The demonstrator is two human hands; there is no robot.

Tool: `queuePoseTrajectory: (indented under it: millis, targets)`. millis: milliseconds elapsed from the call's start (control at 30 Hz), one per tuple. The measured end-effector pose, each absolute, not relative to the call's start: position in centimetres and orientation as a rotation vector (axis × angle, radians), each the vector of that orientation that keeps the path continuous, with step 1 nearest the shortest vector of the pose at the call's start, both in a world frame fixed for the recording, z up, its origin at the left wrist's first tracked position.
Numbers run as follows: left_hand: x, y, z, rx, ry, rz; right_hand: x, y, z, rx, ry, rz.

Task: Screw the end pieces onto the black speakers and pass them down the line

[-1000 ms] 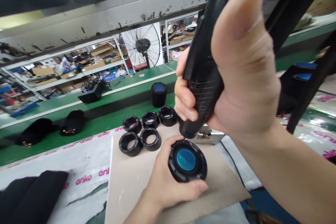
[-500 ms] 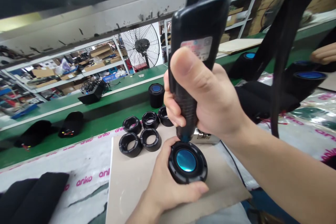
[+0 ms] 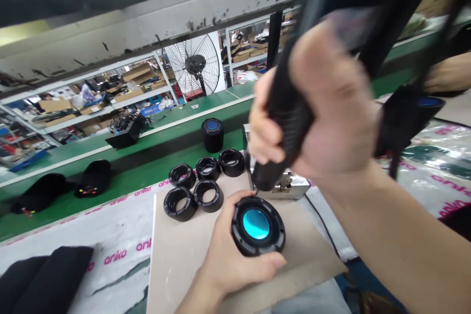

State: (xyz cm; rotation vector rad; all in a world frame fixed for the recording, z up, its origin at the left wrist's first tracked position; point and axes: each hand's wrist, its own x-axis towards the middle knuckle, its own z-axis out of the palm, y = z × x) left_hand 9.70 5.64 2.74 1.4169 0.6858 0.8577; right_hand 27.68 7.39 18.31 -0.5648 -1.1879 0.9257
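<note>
My left hand is wrapped round a round black speaker with a shiny blue disc in its middle, thumb at the near side. My right hand grips a black electric screwdriver, smeared by motion and leaning with its top to the right. Its nose points down just behind the speaker's far rim. Whether the bit touches the rim, I cannot tell. Several black rings stand left of the speaker on a beige board.
Behind the screwdriver sits a shiny metal box. A black cylindrical speaker stands on the green bench. Black fabric pieces lie at left. Another person's hand shows at far right; a fan is behind.
The screwdriver has tipped from nearly upright to leaning right, and my right hand has moved right with it. My left hand keeps its hold on the speaker. The view has shifted slightly.
</note>
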Motion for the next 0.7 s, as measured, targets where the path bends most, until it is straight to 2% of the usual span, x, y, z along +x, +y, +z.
queuePoseTrajectory:
  millis: [167, 400, 533, 700]
  targets:
    - [9.8, 5.7, 2.8, 1.402, 0.676, 0.819, 31.0, 7.5, 14.8, -0.758, -1.003, 0.609]
    - [9.7, 5.9, 2.7, 1.45, 0.673, 0.851, 31.7, 8.4, 9.3, -0.856, -1.009, 0.643]
    - [9.7, 5.9, 2.7, 1.434, 0.682, 0.833, 31.9, 7.7, 9.6, -0.867, -1.041, 0.713]
    - [9.7, 6.0, 2.6, 1.459, 0.671, 0.853, 32.2, 6.9, 11.5, -0.771, -1.001, 0.599]
